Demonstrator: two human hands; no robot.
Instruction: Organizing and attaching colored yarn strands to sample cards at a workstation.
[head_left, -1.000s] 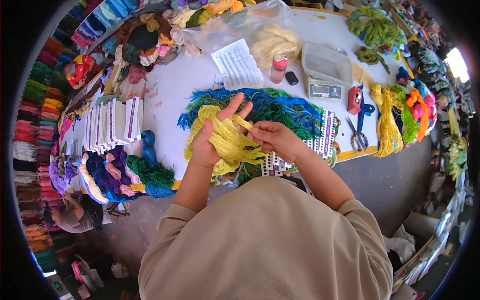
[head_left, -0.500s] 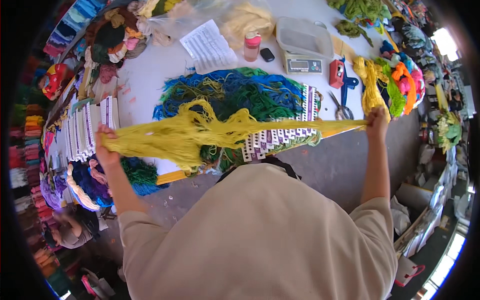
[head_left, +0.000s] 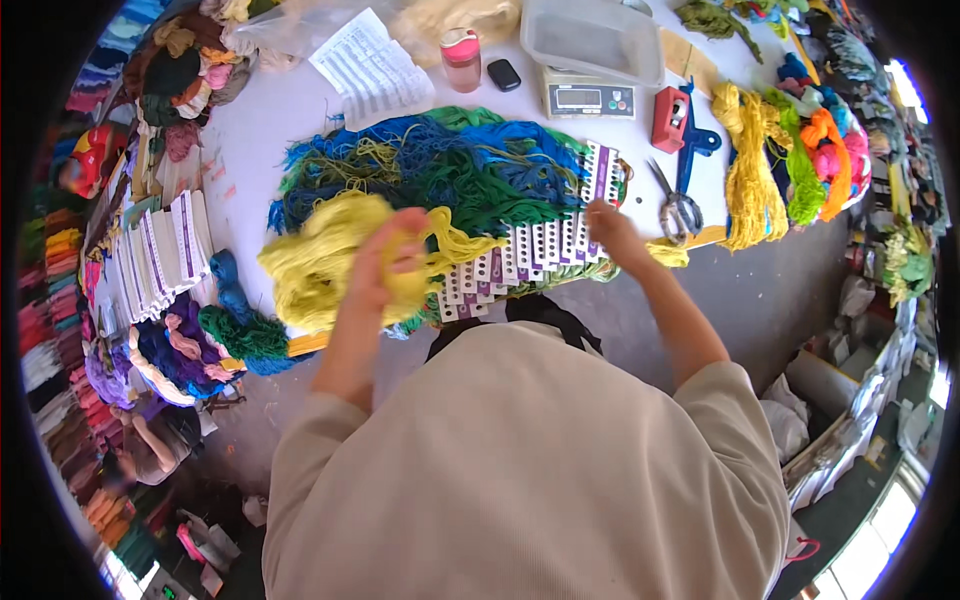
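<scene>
My left hand (head_left: 388, 268) is blurred and closed around a loose bundle of yellow yarn (head_left: 318, 262), which bunches up over the table's near side. A tail of that yarn trails right, across white cards with rows of holes (head_left: 515, 252). Over the right end of these cards is my right hand (head_left: 612, 232), its fingers curled; what they hold, if anything, is hidden. Just past my right wrist a small yellow yarn end (head_left: 668, 254) lies at the table edge. Behind the bundle spreads a tangled heap of blue and green yarn (head_left: 450, 165).
Scissors (head_left: 680, 212), a red tape dispenser (head_left: 670, 120) and a blue clip (head_left: 697, 140) lie right. Farther back are a scale (head_left: 585, 97) under a clear tub, a pink-lidded bottle (head_left: 461, 62) and a paper sheet (head_left: 370, 75). Yellow skeins (head_left: 748, 165) hang right; stacked cards (head_left: 165, 255) stand left.
Both hands have come inward from a wide spread. The yellow yarn, stretched between them before, is now slack and gathered at my left hand. The view has shifted slightly.
</scene>
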